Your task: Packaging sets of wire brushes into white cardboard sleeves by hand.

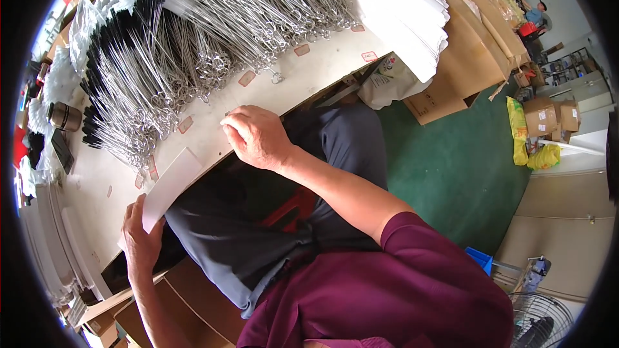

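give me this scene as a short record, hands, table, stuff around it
left hand: holding a pale flat strip at the near table edge
right hand: fingers curled, at the near table edge; whether it holds anything cannot be told
table: pale top
on table: many wire rods with looped ends, heaped in rows; white sheets at the right end, overhanging the edge
beside table, right: open cardboard box
floor: green
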Tool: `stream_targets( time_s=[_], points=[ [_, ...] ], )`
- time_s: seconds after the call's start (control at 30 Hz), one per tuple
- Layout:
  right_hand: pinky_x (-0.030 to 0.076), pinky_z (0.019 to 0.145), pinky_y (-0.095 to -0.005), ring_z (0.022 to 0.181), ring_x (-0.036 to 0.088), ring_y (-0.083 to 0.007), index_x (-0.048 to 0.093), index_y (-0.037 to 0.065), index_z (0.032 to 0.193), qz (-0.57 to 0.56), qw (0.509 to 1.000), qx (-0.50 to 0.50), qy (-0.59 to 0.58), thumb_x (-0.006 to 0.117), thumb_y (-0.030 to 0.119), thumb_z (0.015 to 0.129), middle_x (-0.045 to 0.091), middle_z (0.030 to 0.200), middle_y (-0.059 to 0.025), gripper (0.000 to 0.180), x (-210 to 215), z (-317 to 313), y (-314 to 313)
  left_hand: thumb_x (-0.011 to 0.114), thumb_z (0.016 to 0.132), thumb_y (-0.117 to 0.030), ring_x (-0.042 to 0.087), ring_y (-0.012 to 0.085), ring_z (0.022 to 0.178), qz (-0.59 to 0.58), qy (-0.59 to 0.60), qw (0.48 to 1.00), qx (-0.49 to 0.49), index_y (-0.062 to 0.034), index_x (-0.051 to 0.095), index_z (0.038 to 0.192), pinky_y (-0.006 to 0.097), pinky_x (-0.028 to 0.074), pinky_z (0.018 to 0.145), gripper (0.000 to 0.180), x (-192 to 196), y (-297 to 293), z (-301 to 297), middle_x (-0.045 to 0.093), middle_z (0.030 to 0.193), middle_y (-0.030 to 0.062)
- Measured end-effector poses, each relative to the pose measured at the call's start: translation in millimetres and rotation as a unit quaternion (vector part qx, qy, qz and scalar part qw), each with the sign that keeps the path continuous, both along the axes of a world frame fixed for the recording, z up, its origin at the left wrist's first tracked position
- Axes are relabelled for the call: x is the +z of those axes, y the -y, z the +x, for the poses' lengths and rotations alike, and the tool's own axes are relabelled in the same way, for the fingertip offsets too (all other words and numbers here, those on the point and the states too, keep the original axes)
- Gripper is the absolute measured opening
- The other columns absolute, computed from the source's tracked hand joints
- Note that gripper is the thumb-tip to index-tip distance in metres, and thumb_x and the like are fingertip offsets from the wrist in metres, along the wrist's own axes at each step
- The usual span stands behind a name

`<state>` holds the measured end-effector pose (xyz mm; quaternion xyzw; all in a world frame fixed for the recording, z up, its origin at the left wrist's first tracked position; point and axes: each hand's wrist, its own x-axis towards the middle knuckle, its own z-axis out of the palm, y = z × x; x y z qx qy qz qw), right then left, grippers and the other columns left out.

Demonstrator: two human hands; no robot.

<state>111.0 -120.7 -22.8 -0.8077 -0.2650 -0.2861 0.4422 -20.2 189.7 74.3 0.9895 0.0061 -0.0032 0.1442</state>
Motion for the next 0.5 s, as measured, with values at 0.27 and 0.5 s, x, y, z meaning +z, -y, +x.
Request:
stream_targets(
  time_s=[0.27,0.5],
  points=[
    [0.055,0.072,-0.04,0.083,0.066,-0.0273,0.065,0.009,0.093,-0.025,0.999,-0.023,0.016,0.071,0.007,0.084,0.065,0.09,-0.0068,0.011,-6.9,0.7,-6.7,0.075,0.079,0.003,0.062,0.0401,0.111,-0.028,-0.01,0.999,-0.03,-0.0015,0.058,0.138,0.047,0.05,0.098,0.061,-15.1,-41.4,18.4,0.063,0.119,0.0199],
    [0.054,0.071,-0.04,0.084,0.064,-0.0263,0.063,0.01,0.091,-0.037,0.998,-0.04,0.043,0.072,0.009,0.081,0.061,0.089,-0.0061,0.014,-10.8,2.2,-8.6,0.074,0.081,0.003,0.061,0.0419,0.112,-0.025,0.001,0.999,-0.021,-0.0014,0.057,0.139,0.047,0.049,0.099,0.06,-19.2,-50.3,14.6,0.06,0.126,0.0217]
  ],
)
